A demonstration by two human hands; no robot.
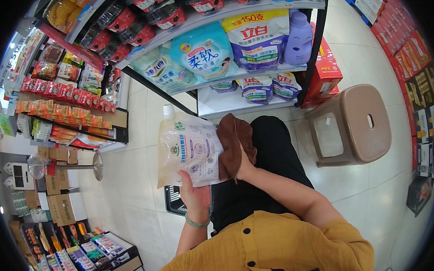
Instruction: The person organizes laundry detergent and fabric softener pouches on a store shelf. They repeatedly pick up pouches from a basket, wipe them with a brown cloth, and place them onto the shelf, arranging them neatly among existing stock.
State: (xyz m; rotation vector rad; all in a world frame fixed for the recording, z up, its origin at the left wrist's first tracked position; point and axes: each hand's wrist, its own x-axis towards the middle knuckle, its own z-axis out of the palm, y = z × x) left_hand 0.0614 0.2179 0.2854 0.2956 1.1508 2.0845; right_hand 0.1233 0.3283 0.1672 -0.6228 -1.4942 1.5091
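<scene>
A refill pouch of Liby laundry detergent (pixel 191 149), pale with a white cap, lies tilted before me, its capped end away from the cloth. My left hand (pixel 196 194), with a green bangle at the wrist, grips the pouch's lower edge, thumb on the printed face and fingers hidden behind. A brown cloth (pixel 234 143) is bunched in my right hand (pixel 245 165) and touches the base end of the pouch; most of those fingers are hidden by the cloth. Similar detergent pouches (pixel 257 42) stand on the shelf ahead, beside a purple bottle (pixel 299 39).
A metal shelf unit (pixel 241 76) stands close ahead. The brown plastic stool (pixel 370 124) is at the right, near red boxes (pixel 323 67). Under the pouch and my left hand is a dark basket (pixel 174 202) on the tiled floor. Snack racks (pixel 119 125) stand at the left.
</scene>
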